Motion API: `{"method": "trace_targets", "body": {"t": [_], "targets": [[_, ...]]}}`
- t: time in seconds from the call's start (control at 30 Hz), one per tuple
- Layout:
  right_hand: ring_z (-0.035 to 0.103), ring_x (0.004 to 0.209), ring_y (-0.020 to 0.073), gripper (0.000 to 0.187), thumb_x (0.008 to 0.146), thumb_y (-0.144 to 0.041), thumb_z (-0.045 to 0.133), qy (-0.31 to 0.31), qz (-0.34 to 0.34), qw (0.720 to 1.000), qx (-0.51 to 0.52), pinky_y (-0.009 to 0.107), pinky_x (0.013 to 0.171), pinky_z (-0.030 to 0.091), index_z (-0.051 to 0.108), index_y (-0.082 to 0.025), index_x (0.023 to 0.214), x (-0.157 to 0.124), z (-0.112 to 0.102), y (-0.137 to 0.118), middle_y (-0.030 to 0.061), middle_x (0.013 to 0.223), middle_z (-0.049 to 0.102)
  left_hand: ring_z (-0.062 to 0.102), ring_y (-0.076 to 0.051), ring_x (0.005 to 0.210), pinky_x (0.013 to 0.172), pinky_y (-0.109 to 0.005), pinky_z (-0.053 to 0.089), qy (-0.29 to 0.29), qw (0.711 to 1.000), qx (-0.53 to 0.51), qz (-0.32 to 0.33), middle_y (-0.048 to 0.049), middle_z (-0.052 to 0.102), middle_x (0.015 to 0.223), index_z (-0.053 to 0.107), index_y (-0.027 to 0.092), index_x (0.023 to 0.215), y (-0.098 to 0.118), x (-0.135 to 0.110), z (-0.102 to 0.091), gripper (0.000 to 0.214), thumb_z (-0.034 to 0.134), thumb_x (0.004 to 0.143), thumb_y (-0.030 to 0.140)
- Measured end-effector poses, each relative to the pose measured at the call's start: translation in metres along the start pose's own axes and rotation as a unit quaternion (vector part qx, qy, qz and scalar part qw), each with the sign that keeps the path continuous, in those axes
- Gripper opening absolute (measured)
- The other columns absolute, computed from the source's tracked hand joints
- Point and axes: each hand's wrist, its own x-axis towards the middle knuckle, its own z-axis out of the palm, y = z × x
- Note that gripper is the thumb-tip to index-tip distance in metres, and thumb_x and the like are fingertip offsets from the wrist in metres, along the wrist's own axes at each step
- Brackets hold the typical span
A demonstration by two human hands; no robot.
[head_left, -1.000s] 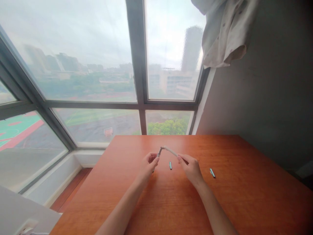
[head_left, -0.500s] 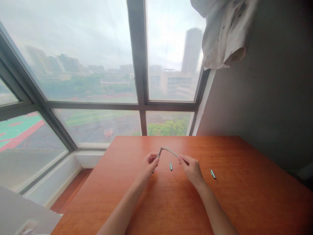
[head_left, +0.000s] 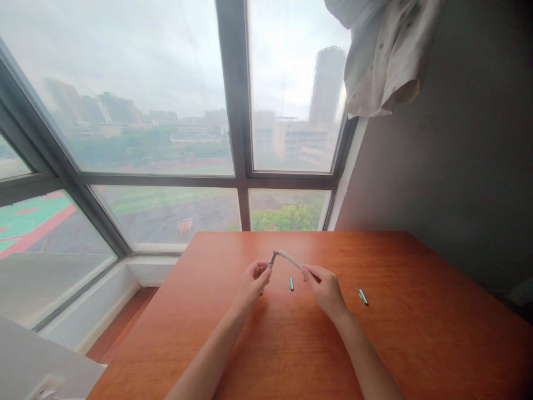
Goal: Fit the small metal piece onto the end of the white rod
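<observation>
My left hand (head_left: 255, 280) is closed around a slim pen (head_left: 272, 260), whose dark end points up and whose lower end shows below the fingers. In my right hand (head_left: 327, 289), a pale pen (head_left: 291, 259) is pinched between thumb and fingers and slants up to the left. The two tips meet or nearly meet above the table; contact is too small to make out. A teal and dark pen cap (head_left: 291, 283) lies on the table between my hands. Another such cap (head_left: 363, 296) rests to the right of my right hand.
The brown wooden table (head_left: 416, 344) reaches toward a large framed window (head_left: 287, 180). Beyond its right side stands a grey wall (head_left: 416, 178), with a pale cloth garment (head_left: 383, 61) hanging at the upper right. A white ledge (head_left: 104, 308) runs along the left.
My right hand has shifted very slightly left with the pale pen, bringing its tip a little closer to the other pen. My left hand and both caps look unchanged.
</observation>
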Motion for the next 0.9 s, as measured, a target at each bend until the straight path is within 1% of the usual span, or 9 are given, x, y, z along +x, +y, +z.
{"method": "trace_targets", "body": {"t": [0.17, 0.3, 0.4, 0.57, 0.77, 0.9], "targets": [[0.060, 0.062, 0.0165, 0.034, 0.090, -0.038, 0.047, 0.000, 0.001, 1.000, -0.006, 0.023, 0.057, 0.041, 0.072, -0.017, 0.081, 0.000, -0.001, 0.001, 0.0038, 0.067, 0.067, 0.053, -0.014, 0.065, 0.062, -0.024, 0.043, 0.017, 1.000, 0.000, 0.002, 0.0007, 0.057, 0.069, 0.063, 0.017, 0.085, 0.003, -0.002, 0.001, 0.033, 0.070, 0.066, 0.042], [0.059, 0.061, 0.0163, 0.035, 0.090, -0.039, 0.046, 0.007, -0.001, 1.000, -0.020, 0.023, 0.057, 0.041, 0.071, -0.018, 0.077, 0.000, 0.000, 0.001, 0.0038, 0.068, 0.067, 0.052, -0.013, 0.065, 0.063, -0.024, 0.042, 0.014, 1.000, -0.008, -0.002, 0.0013, 0.056, 0.069, 0.063, 0.017, 0.084, 0.004, -0.002, 0.001, 0.031, 0.070, 0.066, 0.041], [0.058, 0.060, 0.0161, 0.035, 0.090, -0.040, 0.046, 0.010, 0.001, 1.000, -0.020, 0.023, 0.056, 0.040, 0.072, -0.018, 0.079, 0.000, 0.000, 0.001, 0.0035, 0.067, 0.066, 0.051, -0.013, 0.064, 0.061, -0.024, 0.042, 0.006, 1.000, -0.015, -0.004, 0.0013, 0.056, 0.069, 0.063, 0.017, 0.084, 0.003, -0.002, 0.001, 0.031, 0.070, 0.066, 0.041], [0.058, 0.061, 0.0159, 0.034, 0.090, -0.040, 0.048, -0.003, -0.004, 1.000, 0.003, 0.023, 0.058, 0.039, 0.072, -0.017, 0.086, 0.000, 0.000, -0.002, 0.0026, 0.065, 0.064, 0.053, -0.014, 0.066, 0.064, -0.025, 0.043, 0.019, 1.000, -0.023, -0.010, 0.0003, 0.057, 0.072, 0.062, 0.017, 0.086, 0.000, -0.001, 0.000, 0.033, 0.071, 0.065, 0.041], [0.056, 0.058, 0.0152, 0.037, 0.090, -0.042, 0.048, -0.010, 0.000, 1.000, 0.010, 0.022, 0.055, 0.038, 0.071, -0.016, 0.078, 0.000, -0.002, -0.007, 0.0017, 0.060, 0.062, 0.052, -0.013, 0.067, 0.063, -0.024, 0.042, 0.014, 1.000, -0.017, 0.000, -0.0008, 0.058, 0.073, 0.063, 0.016, 0.087, -0.002, 0.000, -0.002, 0.030, 0.070, 0.068, 0.039], [0.057, 0.059, 0.0155, 0.035, 0.089, -0.041, 0.048, -0.005, 0.003, 1.000, 0.022, 0.022, 0.055, 0.040, 0.072, -0.016, 0.081, 0.000, -0.002, -0.010, 0.0021, 0.062, 0.063, 0.052, -0.013, 0.064, 0.060, -0.023, 0.041, 0.016, 1.000, -0.013, -0.002, -0.0008, 0.058, 0.072, 0.063, 0.016, 0.086, -0.002, 0.001, -0.003, 0.031, 0.071, 0.067, 0.039]]}}
